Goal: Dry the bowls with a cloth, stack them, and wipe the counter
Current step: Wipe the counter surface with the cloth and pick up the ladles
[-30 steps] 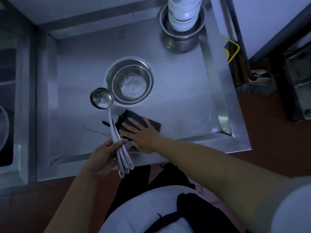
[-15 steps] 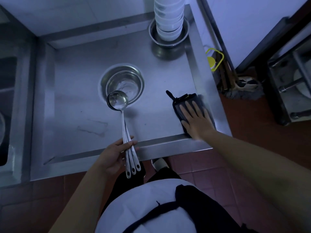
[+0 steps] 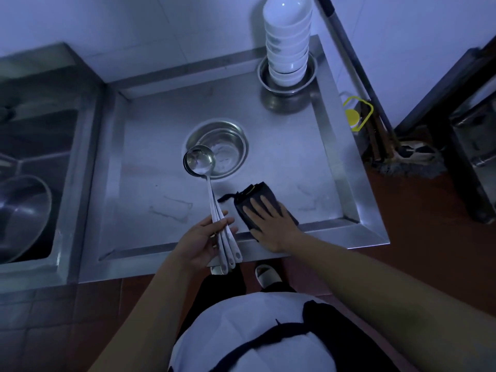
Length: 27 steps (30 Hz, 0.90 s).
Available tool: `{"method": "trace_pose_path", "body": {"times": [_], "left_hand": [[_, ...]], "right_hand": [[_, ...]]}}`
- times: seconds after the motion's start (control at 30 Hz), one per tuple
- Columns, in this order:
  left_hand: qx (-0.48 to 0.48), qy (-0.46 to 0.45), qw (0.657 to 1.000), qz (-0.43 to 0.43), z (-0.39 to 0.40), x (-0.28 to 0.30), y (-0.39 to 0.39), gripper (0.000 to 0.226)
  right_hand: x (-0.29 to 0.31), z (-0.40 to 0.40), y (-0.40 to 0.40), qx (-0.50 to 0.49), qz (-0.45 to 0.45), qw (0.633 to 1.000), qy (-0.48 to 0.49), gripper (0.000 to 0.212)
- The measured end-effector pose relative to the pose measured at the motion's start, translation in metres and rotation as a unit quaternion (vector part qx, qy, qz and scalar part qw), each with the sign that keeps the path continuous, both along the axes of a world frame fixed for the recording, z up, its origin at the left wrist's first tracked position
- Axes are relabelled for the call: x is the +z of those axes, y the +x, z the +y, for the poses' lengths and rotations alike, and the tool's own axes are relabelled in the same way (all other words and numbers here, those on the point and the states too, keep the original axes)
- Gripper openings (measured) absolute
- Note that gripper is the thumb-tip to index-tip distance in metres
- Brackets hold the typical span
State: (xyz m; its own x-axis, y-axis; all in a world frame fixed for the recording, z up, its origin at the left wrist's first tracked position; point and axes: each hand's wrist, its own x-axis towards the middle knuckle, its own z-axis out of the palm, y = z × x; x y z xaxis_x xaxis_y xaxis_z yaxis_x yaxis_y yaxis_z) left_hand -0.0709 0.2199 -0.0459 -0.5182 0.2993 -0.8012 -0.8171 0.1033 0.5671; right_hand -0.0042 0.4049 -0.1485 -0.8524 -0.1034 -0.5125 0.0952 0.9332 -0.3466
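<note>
The cloth (image 3: pixel 264 208), dark and folded, lay flat on the steel counter (image 3: pixel 150 183) near its front lip, and your right hand (image 3: pixel 271 226) pressed down on it with the fingers straight and spread, palm over the nearer half. A short loop stuck out of the cloth's far left corner. Your left hand (image 3: pixel 204 237) was curled round the handles of a bundle of steel ladles (image 3: pixel 212 200), thumb and fingers gripping them just left of the cloth; their handle ends poked out past the counter's front lip, and the ladle cups hung over the near left rim of a steel bowl (image 3: pixel 228 146) standing upright mid-counter. The white bowls (image 3: pixel 288 44) stood nested in a tall stack in the far right corner of the counter, the stack sitting inside a shallow steel basin (image 3: pixel 308 81). Faint wet streaks showed on the counter left of the ladle handles. To the far left, a large steel bowl (image 3: pixel 21 213) leaned tilted in the sink (image 3: pixel 77 167).
</note>
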Motion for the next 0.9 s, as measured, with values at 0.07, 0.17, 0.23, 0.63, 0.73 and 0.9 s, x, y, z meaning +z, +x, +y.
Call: {"method": "trace_pose_path", "body": {"times": [0.07,0.17,0.23,0.63,0.73,0.9], "left_hand": [[-0.003,0.0,1.0,-0.001,0.003,0.0,-0.004,0.021],[-0.001,0.009,1.0,-0.01,0.009,0.0,-0.006,0.021],[-0.008,0.014,1.0,-0.014,0.014,0.0,-0.004,0.02],[-0.104,0.005,0.994,0.017,0.012,0.008,-0.013,0.029],[-0.143,0.009,0.989,0.03,0.007,0.013,-0.017,0.025],[-0.241,0.019,0.969,0.058,0.005,0.022,-0.034,0.027]], "right_hand": [[0.001,0.02,0.01,0.023,0.001,1.0,0.006,0.061],[0.005,0.049,0.029,-0.009,-0.008,1.0,0.022,0.06],[0.007,0.065,0.041,-0.048,-0.01,0.998,0.045,0.061],[0.022,0.093,0.051,-0.22,-0.071,0.968,0.097,0.074],[0.053,0.083,0.038,-0.334,-0.043,0.942,-0.008,0.073],[0.107,0.023,0.017,-0.542,0.077,0.739,-0.393,0.045]]}}
